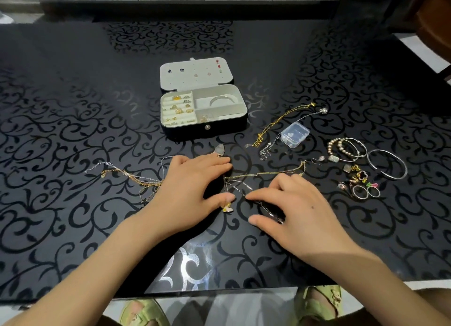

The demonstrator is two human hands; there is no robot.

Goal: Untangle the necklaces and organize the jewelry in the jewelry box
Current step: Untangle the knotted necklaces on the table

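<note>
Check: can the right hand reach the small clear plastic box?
Probably yes. The right hand rests on the tangled chains; the small clear plastic box sits beyond it, only a thin silver chain between.

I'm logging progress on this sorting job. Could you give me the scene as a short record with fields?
surface: dark patterned table
jewelry box: open, beyond the hands; small pieces in left slots, bangle in upper right compartment
tangled necklaces: on the table between the hands, not yet separated
left hand: fingers straight, resting on the chains
right hand: fingers spread, fingertips on the chains
clear plastic case: right of the box
loose pieces at right: bead bracelets, silver cuff, rings
</note>
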